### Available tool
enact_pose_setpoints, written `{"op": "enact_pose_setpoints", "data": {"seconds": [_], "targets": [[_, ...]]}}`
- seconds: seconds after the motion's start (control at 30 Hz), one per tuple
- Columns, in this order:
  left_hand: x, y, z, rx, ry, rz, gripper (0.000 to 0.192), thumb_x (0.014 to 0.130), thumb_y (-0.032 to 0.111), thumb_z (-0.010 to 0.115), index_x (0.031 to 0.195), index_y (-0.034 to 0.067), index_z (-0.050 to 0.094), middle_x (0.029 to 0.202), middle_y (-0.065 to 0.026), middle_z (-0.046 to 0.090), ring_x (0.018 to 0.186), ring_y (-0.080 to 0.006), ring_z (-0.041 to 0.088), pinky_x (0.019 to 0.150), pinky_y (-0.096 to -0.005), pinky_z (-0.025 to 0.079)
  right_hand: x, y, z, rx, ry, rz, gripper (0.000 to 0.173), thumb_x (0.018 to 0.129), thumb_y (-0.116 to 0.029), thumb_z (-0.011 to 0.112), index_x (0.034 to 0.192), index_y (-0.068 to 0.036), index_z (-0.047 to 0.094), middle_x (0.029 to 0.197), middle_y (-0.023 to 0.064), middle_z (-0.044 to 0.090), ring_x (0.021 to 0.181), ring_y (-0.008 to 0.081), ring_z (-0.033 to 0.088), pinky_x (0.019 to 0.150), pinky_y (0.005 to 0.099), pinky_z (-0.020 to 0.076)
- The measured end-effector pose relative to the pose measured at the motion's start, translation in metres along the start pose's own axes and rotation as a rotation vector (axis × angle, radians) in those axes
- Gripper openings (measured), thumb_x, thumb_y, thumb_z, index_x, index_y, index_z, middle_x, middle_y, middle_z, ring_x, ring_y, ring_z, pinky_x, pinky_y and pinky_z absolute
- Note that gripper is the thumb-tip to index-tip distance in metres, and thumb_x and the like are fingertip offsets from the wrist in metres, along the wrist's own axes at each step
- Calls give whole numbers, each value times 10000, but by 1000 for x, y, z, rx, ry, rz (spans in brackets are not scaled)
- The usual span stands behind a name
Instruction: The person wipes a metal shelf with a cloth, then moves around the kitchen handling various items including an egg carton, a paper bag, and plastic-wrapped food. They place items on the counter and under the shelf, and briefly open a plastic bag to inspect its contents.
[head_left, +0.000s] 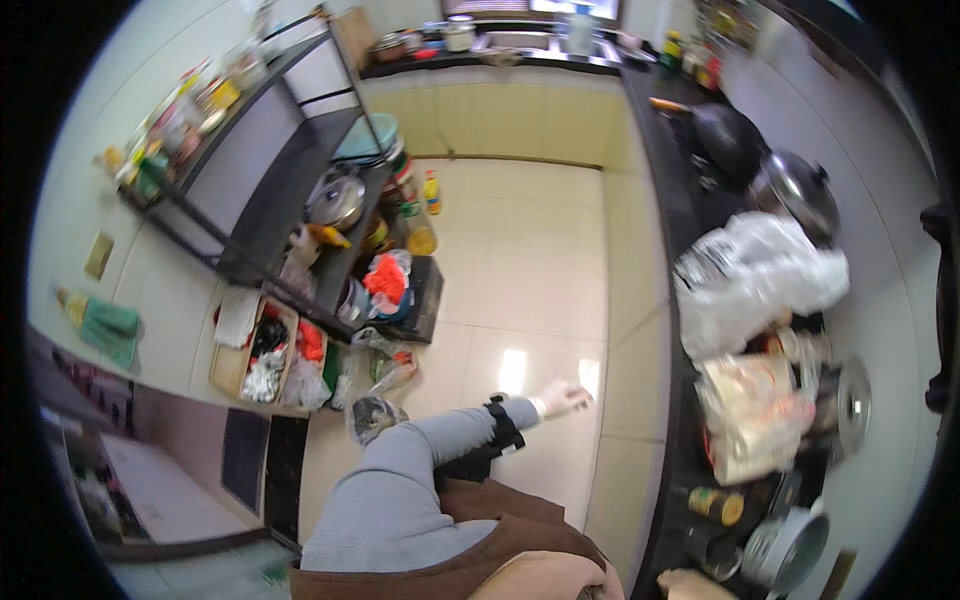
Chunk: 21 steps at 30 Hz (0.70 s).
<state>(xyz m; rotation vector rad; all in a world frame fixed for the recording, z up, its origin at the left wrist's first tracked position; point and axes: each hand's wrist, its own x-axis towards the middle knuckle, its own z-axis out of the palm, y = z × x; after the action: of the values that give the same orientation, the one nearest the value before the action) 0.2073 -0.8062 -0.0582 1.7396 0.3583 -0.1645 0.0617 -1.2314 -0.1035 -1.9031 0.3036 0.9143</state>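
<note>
My left hand (562, 397) reaches out over the tiled floor, from a grey sleeve with a black strap around the forearm. Its fingers look loosely curled; they are blurred, and I cannot tell whether anything small is in them. The nearest surface to it is the pale cabinet front (630, 360) on the right, with a gap between as seen from above. My right hand is out of view. On the black counter (660, 480) to the right lie a jar (716, 506) on its side, a light-coloured saucepan (784, 551) and a plastic bag of pale contents (750, 420).
A black shelf rack (285, 180) stands left, with a lidded pan (337, 196) on it. Bags (382, 360) and an oil bottle (421, 232) sit on the floor beside it. Farther along the counter are a white plastic bag (757, 277), a steel pot (795, 191) and a wok (727, 142).
</note>
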Motion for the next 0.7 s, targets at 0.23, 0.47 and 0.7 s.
{"op": "enact_pose_setpoints", "data": {"seconds": [0.23,0.47,0.7], "targets": [[-26,-85,-266,-257,759,-56,364,892,314,464,912,-4,641,768,-89,654,694,-131,610,650,-266,481,147,-238,52,-580,-184,-239,325,825,-236,570,1053,-6,598,863,137,656,804,156,615,740,268,452],[-105,-150,-393,-373,1245,-49,359,904,306,442,894,0,630,739,-74,652,540,-110,587,480,-209,429,230,-444,199,-774,-476,-585,342,825,-294,560,1043,-35,607,952,180,625,916,234,613,803,307,452],[-136,-149,-412,-936,1464,-274,353,869,349,455,943,49,627,860,-73,657,693,-126,617,590,-222,437,294,-590,319,-1054,-792,-740,329,826,-294,563,1039,-47,609,961,177,615,940,279,598,809,320,456]]}}
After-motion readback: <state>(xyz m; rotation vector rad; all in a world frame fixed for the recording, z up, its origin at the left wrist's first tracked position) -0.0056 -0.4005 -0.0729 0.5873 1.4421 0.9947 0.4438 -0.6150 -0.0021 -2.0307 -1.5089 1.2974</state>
